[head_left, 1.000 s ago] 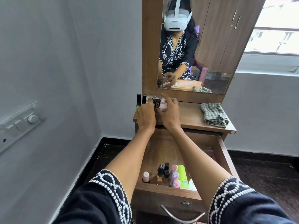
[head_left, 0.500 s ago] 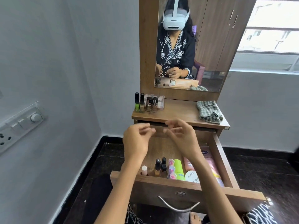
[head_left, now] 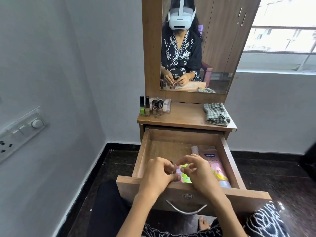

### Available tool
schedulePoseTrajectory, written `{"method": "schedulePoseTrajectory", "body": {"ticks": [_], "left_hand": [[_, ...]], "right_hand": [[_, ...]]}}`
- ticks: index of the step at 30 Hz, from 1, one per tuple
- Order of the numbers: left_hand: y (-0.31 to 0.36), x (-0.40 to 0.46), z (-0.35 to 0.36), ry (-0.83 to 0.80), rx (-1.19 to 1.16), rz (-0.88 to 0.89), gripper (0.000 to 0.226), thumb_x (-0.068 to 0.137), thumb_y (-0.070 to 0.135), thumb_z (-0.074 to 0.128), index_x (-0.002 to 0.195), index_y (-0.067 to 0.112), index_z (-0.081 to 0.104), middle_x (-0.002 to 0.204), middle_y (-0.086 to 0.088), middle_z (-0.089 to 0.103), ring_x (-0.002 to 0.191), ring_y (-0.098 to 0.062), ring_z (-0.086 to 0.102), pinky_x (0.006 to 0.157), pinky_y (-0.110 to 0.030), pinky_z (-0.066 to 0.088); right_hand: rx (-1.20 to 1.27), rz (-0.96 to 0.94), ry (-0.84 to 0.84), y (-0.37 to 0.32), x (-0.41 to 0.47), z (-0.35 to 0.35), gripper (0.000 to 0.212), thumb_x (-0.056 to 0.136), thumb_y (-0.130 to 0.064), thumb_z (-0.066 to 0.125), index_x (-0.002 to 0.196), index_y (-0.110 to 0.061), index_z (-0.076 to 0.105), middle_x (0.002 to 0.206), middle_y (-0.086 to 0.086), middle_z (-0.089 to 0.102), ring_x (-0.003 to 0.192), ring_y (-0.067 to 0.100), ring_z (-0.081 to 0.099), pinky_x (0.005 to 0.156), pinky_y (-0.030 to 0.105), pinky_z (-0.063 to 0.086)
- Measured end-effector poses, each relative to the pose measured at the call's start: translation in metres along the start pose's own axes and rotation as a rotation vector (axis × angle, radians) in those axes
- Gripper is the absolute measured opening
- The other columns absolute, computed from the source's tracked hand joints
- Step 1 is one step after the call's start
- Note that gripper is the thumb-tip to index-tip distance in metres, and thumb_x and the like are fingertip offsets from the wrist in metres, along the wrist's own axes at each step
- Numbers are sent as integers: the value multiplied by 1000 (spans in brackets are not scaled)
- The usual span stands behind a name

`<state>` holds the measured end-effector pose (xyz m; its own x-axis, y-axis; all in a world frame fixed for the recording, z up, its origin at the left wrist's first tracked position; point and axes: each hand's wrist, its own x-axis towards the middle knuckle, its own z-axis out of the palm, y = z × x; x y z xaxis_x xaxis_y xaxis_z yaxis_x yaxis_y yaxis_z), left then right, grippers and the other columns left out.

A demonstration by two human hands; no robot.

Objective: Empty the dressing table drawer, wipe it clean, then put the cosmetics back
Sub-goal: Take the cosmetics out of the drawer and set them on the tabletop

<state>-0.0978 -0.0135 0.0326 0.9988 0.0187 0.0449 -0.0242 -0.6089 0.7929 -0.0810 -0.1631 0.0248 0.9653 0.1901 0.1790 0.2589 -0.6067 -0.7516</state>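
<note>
Two hands worked low over the front of the open drawer (head_left: pixel 229 161), where I had brought them to lift out the small bottles (head_left: pixel 182 173) crowded against its front wall. My left hand (head_left: pixel 156 175) had its fingers curled around something small and dark; I could not tell exactly what. My right hand (head_left: pixel 196 171) hovered with fingers half bent, apparently holding nothing. A pink tube (head_left: pixel 213 165) lay along the right wall of the drawer. Four nail polish bottles (head_left: pixel 151 108) already stood at the back left of the desk (head_left: pixel 184 117), clear of the checked cloth (head_left: pixel 217 114) kept ready for wiping.
</note>
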Motion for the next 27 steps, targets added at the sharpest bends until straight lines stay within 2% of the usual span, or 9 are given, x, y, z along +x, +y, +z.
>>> {"method": "schedulePoseTrajectory", "body": {"ticks": [2,5,8,10,13,17,20,22,27], "left_hand": [[4,3,0,-23,92,-53,39,54,39,87,83,17,75,79,7,71,71,-3,63,63,-18,50],[10,8,2,-95,205,-125,40,56,47,84,82,17,76,81,2,72,69,-8,60,52,-17,40],[13,14,6,-151,255,-180,43,60,48,81,86,14,76,85,-1,72,76,-11,62,57,-21,41],[15,16,9,-171,281,-205,43,62,46,81,89,12,75,88,-4,71,81,-14,64,60,-23,43],[16,18,12,-170,300,-238,38,64,41,80,87,12,74,87,-7,70,83,-20,65,62,-27,45],[17,18,12,-188,319,-238,33,65,37,80,86,13,75,89,-6,70,84,-20,65,66,-28,48],[19,17,10,-195,332,-230,33,65,38,79,87,13,75,89,-5,70,83,-20,65,66,-28,48],[20,17,9,-190,339,-221,33,66,38,79,86,12,74,89,-5,70,83,-19,65,66,-28,49],[26,13,3,-167,400,-184,26,70,29,76,89,12,74,91,-5,70,81,-18,65,64,-26,50]], "right_hand": [[-60,44,-68,-1,2,-1,36,83,6,59,86,-28,70,91,-6,56,72,0,51,64,8,41],[-131,80,-178,-2,5,-1,40,83,7,55,95,-27,71,95,-8,53,68,-2,47,57,4,37],[-187,115,-264,-4,9,-4,44,81,6,52,101,-28,72,100,-6,52,78,7,49,69,16,39],[-226,112,-293,-5,10,-4,45,80,5,53,104,-28,71,100,-4,50,87,10,49,74,18,38],[-241,89,-289,-4,11,-3,44,78,5,53,102,-27,72,91,-3,49,79,9,46,67,15,32],[-240,71,-275,-3,12,-2,29,82,-4,63,100,-25,72,83,-8,46,76,7,44,59,13,32],[-247,64,-263,-2,12,-1,21,83,-10,67,100,-22,71,80,-13,44,80,9,46,63,15,31],[-246,66,-261,-1,12,-1,19,83,-12,69,99,-21,70,83,-10,45,80,9,45,67,17,31],[-205,34,-247,-1,11,0,17,84,-15,68,100,-21,68,87,-11,43,73,-1,40,71,17,33]]}}
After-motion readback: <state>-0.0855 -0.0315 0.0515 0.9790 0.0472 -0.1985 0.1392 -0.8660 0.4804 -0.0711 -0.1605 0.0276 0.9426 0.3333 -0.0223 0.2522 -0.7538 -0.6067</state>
